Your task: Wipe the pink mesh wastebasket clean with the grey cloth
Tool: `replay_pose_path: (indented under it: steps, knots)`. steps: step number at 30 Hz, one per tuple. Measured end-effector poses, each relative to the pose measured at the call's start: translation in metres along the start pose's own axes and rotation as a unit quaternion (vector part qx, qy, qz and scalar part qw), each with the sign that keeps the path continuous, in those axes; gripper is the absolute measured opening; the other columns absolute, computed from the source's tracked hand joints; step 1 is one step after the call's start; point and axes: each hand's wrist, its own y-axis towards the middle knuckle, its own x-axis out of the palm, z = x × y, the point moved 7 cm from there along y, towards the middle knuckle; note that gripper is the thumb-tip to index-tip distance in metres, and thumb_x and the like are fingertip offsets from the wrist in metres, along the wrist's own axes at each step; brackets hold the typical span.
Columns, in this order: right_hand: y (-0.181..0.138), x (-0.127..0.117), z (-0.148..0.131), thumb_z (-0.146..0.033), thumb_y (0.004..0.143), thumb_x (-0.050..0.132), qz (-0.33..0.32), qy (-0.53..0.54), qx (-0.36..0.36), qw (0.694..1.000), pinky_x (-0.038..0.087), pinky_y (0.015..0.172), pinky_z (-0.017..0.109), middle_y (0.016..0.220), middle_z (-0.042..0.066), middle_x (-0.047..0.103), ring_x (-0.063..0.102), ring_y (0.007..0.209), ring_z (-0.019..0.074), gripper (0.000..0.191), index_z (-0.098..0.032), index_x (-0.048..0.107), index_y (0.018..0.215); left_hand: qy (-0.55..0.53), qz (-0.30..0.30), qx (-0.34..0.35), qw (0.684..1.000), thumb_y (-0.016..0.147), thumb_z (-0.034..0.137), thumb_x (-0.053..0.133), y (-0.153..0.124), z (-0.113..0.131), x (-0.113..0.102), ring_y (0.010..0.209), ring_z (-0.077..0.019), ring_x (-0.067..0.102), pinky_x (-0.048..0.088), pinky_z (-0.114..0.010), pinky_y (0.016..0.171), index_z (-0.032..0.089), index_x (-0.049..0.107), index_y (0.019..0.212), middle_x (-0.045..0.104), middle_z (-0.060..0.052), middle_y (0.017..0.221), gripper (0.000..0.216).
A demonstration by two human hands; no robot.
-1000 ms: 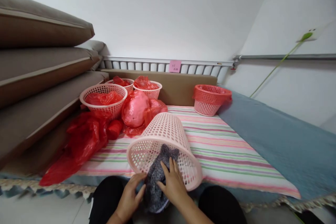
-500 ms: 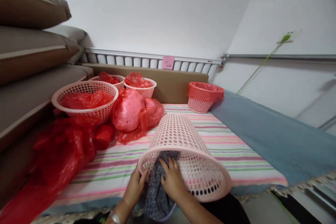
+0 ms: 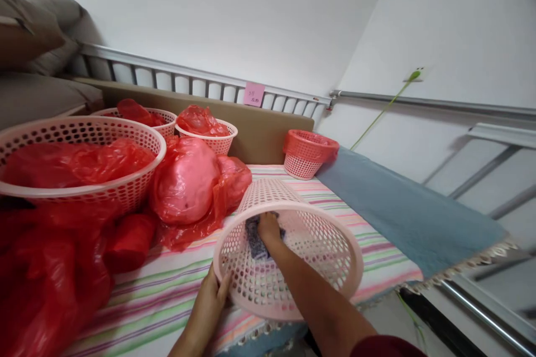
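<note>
A pale pink perforated basket [image 3: 318, 245] lies on its side on the striped sheet, its mouth facing me. My left hand [image 3: 211, 301] grips its rim from outside at the lower left. My right hand [image 3: 268, 227] reaches deep inside the basket and presses a dark grey cloth [image 3: 253, 239] against its bottom, fingers closed on the cloth.
To the left stand several pink baskets lined with red plastic bags [image 3: 79, 159], a full red bag [image 3: 186, 178] and loose red plastic [image 3: 46, 273]. A small red basket [image 3: 309, 152] sits at the back. A blue blanket [image 3: 402, 206] covers the right side; a metal rail [image 3: 201, 81] runs behind.
My right hand has pushed the grey cloth from the basket's mouth deep into it. My left hand moved from the cloth onto the rim. The view came closer and swung right.
</note>
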Motion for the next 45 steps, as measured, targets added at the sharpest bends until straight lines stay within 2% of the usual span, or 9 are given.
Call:
replay_pose_path:
  steps: [7, 15, 19, 22, 27, 30, 33, 40, 45]
  knots:
    - [-0.013, 0.001, -0.001, -0.018, 0.074, 0.051, -0.054, 0.01, -0.011, 0.998, 0.038, 0.082, 0.025, 0.105, 0.008, 0.066, 0.058, 0.096, 0.0198, 0.035, -0.016, 0.062, 0.107, 0.01, -0.014, 0.026, 1.0, 0.084, 0.038, 0.049, 0.007, -0.002, 0.001, 0.109, -0.0291, 0.058, 0.041, -0.043, 0.097, 0.012, 0.052, 0.116, 0.065, -0.015, 0.117, 0.041]
    - [-0.137, -0.008, -0.038, -0.013, 0.064, 0.051, -0.047, -0.011, -0.114, 0.992, 0.038, 0.084, 0.03, 0.099, 0.013, 0.065, 0.056, 0.096, 0.0242, 0.034, -0.012, 0.063, 0.096, -0.011, 0.027, 0.022, 0.999, 0.082, 0.041, 0.05, 0.001, -0.006, -0.004, 0.102, -0.0275, 0.062, 0.044, -0.039, 0.093, 0.01, 0.056, 0.111, 0.069, -0.014, 0.107, 0.043]
    - [-0.169, -0.019, -0.044, -0.016, 0.057, 0.056, -0.168, 0.022, -0.202, 0.965, 0.041, 0.074, 0.026, 0.091, 0.006, 0.067, 0.059, 0.087, 0.0218, 0.033, -0.018, 0.065, 0.089, 0.001, 0.048, 0.028, 0.998, 0.081, 0.041, 0.052, -0.001, -0.003, -0.009, 0.104, -0.0284, 0.061, 0.045, -0.041, 0.093, 0.01, 0.057, 0.11, 0.069, -0.015, 0.11, 0.043]
    - [-0.147, -0.048, -0.032, -0.017, 0.061, 0.054, -0.182, 0.107, -0.162, 0.964, 0.041, 0.072, 0.022, 0.091, 0.0, 0.068, 0.06, 0.085, 0.0175, 0.034, -0.023, 0.064, 0.094, 0.016, 0.052, 0.036, 0.998, 0.08, 0.04, 0.053, 0.0, 0.002, -0.013, 0.102, -0.0275, 0.063, 0.046, -0.04, 0.092, 0.012, 0.059, 0.108, 0.071, -0.012, 0.106, 0.039]
    - [-0.087, -0.076, -0.002, -0.027, 0.078, 0.051, 0.008, 0.051, 0.027, 0.998, 0.038, 0.087, 0.033, 0.116, 0.014, 0.059, 0.053, 0.107, 0.0265, 0.051, -0.014, 0.046, 0.127, 0.057, 0.057, 0.045, 0.996, 0.078, 0.036, 0.056, -0.001, 0.021, -0.024, 0.097, -0.0272, 0.064, 0.047, -0.039, 0.087, 0.016, 0.058, 0.11, 0.071, -0.01, 0.104, 0.038]
    - [-0.071, -0.055, -0.012, -0.045, 0.084, 0.046, 0.045, -0.009, 0.008, 0.999, 0.033, 0.094, 0.042, 0.131, 0.02, 0.046, 0.039, 0.121, 0.0329, 0.057, -0.013, 0.043, 0.13, 0.061, 0.057, 0.045, 0.995, 0.076, 0.033, 0.058, -0.003, 0.028, -0.027, 0.092, -0.026, 0.065, 0.049, -0.037, 0.083, 0.018, 0.057, 0.112, 0.071, -0.008, 0.103, 0.039]
    - [-0.061, -0.017, -0.016, -0.057, 0.083, 0.041, -0.025, -0.015, 0.001, 1.0, 0.034, 0.092, 0.048, 0.138, 0.016, 0.037, 0.033, 0.125, 0.0343, 0.061, -0.023, 0.039, 0.134, 0.016, 0.02, 0.009, 1.0, 0.074, 0.031, 0.06, -0.006, 0.015, -0.019, 0.093, -0.0263, 0.065, 0.049, -0.037, 0.083, 0.015, 0.057, 0.113, 0.071, -0.01, 0.105, 0.042]
    - [-0.049, 0.0, 0.005, -0.03, 0.083, 0.045, 0.006, -0.074, 0.025, 0.997, 0.025, 0.095, 0.055, 0.139, 0.017, 0.035, 0.024, 0.129, 0.0369, 0.052, -0.022, 0.04, 0.134, -0.015, -0.04, -0.043, 0.998, 0.077, 0.031, 0.058, -0.021, -0.012, 0.001, 0.072, -0.0226, 0.065, 0.051, -0.031, 0.065, 0.011, 0.066, 0.094, 0.075, -0.008, 0.085, 0.028]
    - [-0.033, -0.004, 0.021, -0.024, 0.082, 0.044, 0.014, -0.082, 0.045, 0.995, 0.029, 0.094, 0.05, 0.129, 0.019, 0.048, 0.04, 0.12, 0.0341, 0.048, -0.017, 0.045, 0.13, -0.025, -0.045, -0.028, 0.998, 0.078, 0.031, 0.058, -0.023, 0.0, 0.004, 0.087, -0.0241, 0.064, 0.05, -0.032, 0.077, 0.014, 0.066, 0.102, 0.073, -0.009, 0.098, 0.031]
